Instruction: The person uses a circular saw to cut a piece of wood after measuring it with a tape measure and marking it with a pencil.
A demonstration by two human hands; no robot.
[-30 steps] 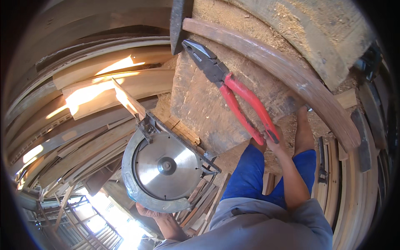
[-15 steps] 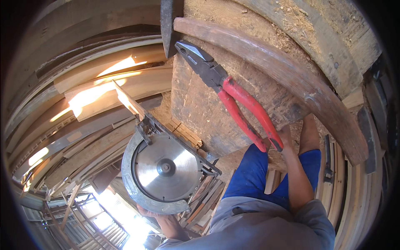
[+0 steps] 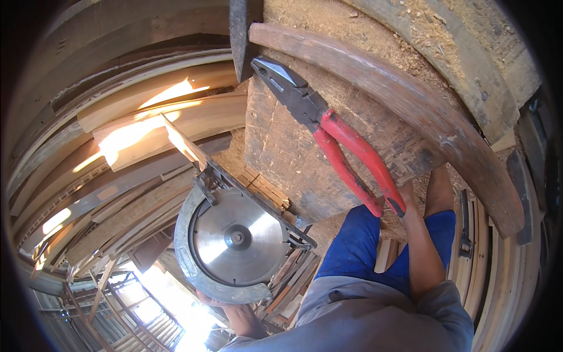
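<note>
A circular saw (image 3: 187, 234) stands on its side at the lower left, its round blade (image 3: 220, 252) facing me and its base plate edge towards the workbench. My left hand (image 3: 212, 300) grips the saw from behind at its lower edge; most of the fingers are hidden. Red-handled combination pliers (image 3: 359, 149) lie on the wooden workbench (image 3: 281, 141), jaws towards the far left. By the ends of the handles is my right hand (image 3: 406, 190), its fingers covered by them, so I cannot tell whether it touches them. Beyond the pliers lies a hammer with a long wooden handle (image 3: 375, 76).
Long boards (image 3: 117, 193) are stacked along the left, some in bright sunlight. Sawdust (image 3: 328, 20) covers the far bench. More planks (image 3: 484, 270) lie at the right, with a dark metal tool (image 3: 465, 226) on them. A bright opening (image 3: 141, 302) shows at the lower left.
The whole view has shifted slightly, so everything sits a little farther right. The saw, pliers and both hands keep the same places relative to each other.
</note>
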